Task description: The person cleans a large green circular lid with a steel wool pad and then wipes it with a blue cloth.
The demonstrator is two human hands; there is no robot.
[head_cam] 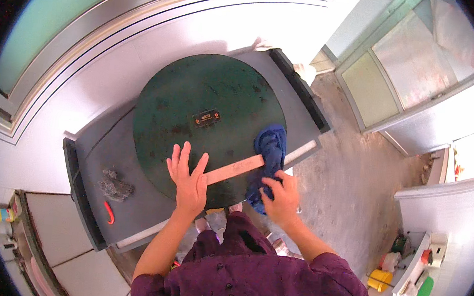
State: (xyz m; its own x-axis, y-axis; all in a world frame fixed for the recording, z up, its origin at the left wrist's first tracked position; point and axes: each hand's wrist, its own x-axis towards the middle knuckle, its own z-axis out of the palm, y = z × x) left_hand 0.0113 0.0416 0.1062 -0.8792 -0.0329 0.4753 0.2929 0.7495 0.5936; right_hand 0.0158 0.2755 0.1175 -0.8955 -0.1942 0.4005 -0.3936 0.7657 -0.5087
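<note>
A round dark green board (233,93) with worn black patches lies on a grey table, bearing a small label with writing near its middle. My left hand (189,182) is on the board's near edge with its fingers apart. Its thumb side touches the left end of a flat, pale wooden strip (235,169), which slants across the board. A crumpled blue cloth (274,146) hangs over the board's right edge, against the strip's other end. With curled fingers, my right hand (280,197) grips the cloth's near part.
A tangled grey scouring pad (116,186) and a red curved handle-like piece (108,213) lie on the table's left part. Black raised rails (300,90) border the grey table (148,212) at both ends. A white wall (166,42) stands behind. At right, a shelf holds a yellow container (379,280).
</note>
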